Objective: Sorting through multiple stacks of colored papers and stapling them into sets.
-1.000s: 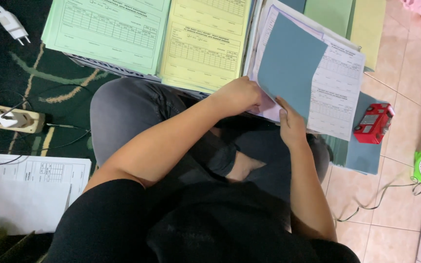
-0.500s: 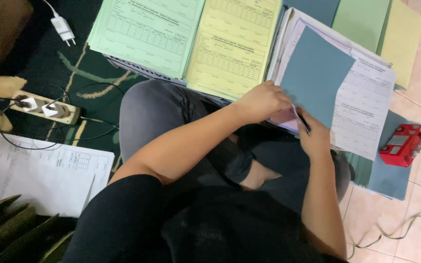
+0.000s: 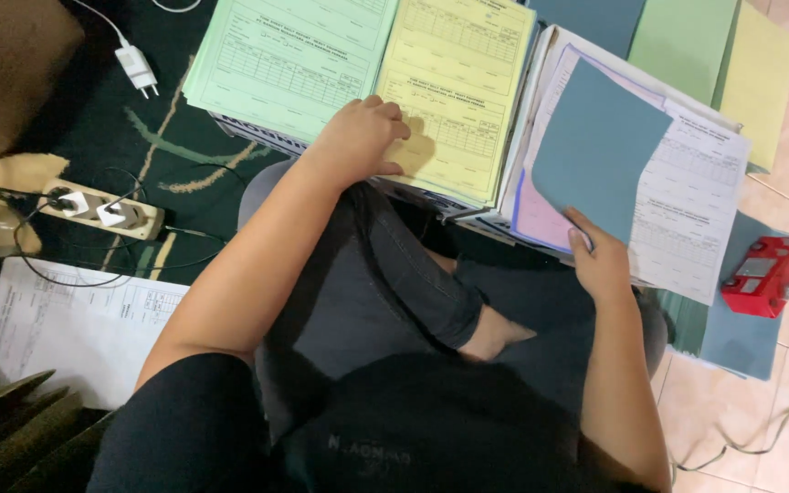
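I sit cross-legged with stacks of paper forms in front of my knees. My left hand [image 3: 358,139] rests with curled fingers on the near edge of the yellow form stack [image 3: 454,87], beside the green form stack [image 3: 289,55]. My right hand [image 3: 600,260] grips the lower edge of a bundle: a blue-grey sheet [image 3: 595,151] on top, pink and white forms [image 3: 696,210] under it, held over the white stack at the right.
A white power strip [image 3: 102,208] with cables and a charger plug [image 3: 136,68] lie on the dark rug at left. A white printed sheet [image 3: 75,329] sits near my left hip. A red stapler [image 3: 766,274] rests on blue-grey paper; green and yellow folders [image 3: 732,55] lie far right.
My left hand has let go of the bundle at the right and moved left onto the yellow stack. The right hand keeps holding the bundle. The view shifted left.
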